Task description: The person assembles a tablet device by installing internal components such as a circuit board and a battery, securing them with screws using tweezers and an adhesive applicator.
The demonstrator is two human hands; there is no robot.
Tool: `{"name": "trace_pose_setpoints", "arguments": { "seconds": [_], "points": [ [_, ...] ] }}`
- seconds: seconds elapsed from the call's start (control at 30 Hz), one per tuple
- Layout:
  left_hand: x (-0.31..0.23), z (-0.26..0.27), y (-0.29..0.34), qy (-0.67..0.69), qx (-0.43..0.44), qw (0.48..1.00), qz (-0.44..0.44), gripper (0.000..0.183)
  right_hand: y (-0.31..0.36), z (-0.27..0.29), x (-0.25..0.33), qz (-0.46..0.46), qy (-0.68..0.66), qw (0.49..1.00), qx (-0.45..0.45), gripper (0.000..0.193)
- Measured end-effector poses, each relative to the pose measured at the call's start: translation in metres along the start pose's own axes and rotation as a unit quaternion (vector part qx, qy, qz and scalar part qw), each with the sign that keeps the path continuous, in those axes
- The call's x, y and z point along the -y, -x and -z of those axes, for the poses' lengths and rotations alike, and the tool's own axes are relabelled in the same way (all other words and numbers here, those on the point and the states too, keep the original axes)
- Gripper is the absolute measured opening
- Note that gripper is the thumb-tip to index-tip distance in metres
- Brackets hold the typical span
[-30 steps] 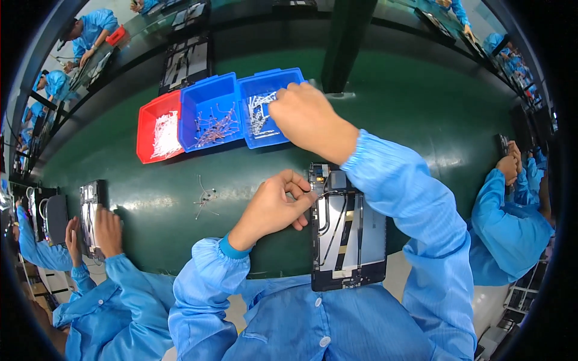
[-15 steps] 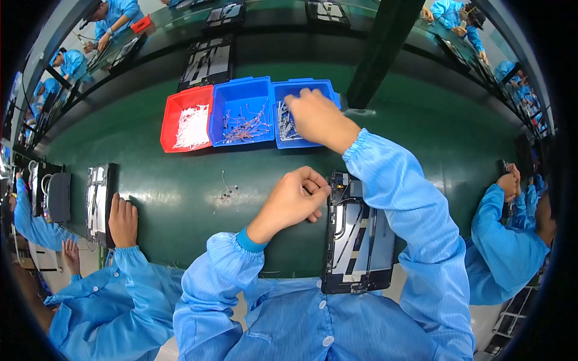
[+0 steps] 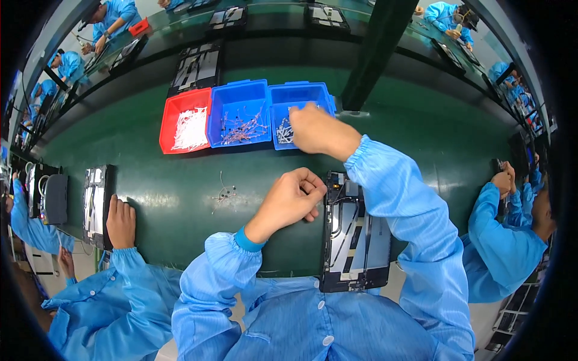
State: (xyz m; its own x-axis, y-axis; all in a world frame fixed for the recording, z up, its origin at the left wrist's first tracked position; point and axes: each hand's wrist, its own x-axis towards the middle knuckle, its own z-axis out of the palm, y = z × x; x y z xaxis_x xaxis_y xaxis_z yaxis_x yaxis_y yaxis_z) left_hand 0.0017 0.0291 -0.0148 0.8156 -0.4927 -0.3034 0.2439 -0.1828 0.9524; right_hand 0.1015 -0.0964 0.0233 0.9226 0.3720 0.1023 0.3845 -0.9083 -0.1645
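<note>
My right hand [image 3: 319, 129] hangs over the front of the right blue bin [image 3: 323, 96], back of the hand up, fingers curled downward. Small silver-grey parts [image 3: 285, 132] show beside its fingertips. Whatever those fingers grip is hidden beneath the hand. At the upper left edge of an opened tablet-like device [image 3: 355, 240], my left hand [image 3: 293, 198] is closed, thumb against curled fingers. Anything inside that pinch is too small to make out. The device lies with its inner parts exposed, partly covered by my right sleeve.
A middle blue bin [image 3: 239, 90] holds thin wired parts; a red bin [image 3: 170, 123] holds white strips. A few loose wired parts [image 3: 226, 194] lie on the green table [image 3: 162, 180]. A dark post [image 3: 376, 54] rises behind the bins. Co-workers sit at both sides; one's hand [image 3: 122, 222] touches another device [image 3: 98, 207].
My right hand has drawn slightly back toward me over the right bin, its fingers more curled under. My left hand keeps nearly the same place and pose beside the device.
</note>
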Motion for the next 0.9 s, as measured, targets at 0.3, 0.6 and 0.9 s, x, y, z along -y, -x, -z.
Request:
{"name": "trace_pose_setpoints", "arguments": {
  "seconds": [0.3,0.6,0.9],
  "points": [
    [-0.001,0.0,0.004,0.011,-0.001,1.0,-0.01,0.016,-0.006,-0.002,-0.018,0.038,-0.18,0.983,-0.022,0.032],
    [-0.003,0.001,0.004,0.007,0.001,1.0,-0.008,0.017,-0.009,-0.015,-0.018,0.076,-0.097,0.992,0.015,0.036],
    [0.0,0.004,0.004,0.02,-0.007,1.0,-0.002,0.016,-0.006,0.005,-0.016,0.063,-0.186,0.98,0.036,0.019]
  ]
}}
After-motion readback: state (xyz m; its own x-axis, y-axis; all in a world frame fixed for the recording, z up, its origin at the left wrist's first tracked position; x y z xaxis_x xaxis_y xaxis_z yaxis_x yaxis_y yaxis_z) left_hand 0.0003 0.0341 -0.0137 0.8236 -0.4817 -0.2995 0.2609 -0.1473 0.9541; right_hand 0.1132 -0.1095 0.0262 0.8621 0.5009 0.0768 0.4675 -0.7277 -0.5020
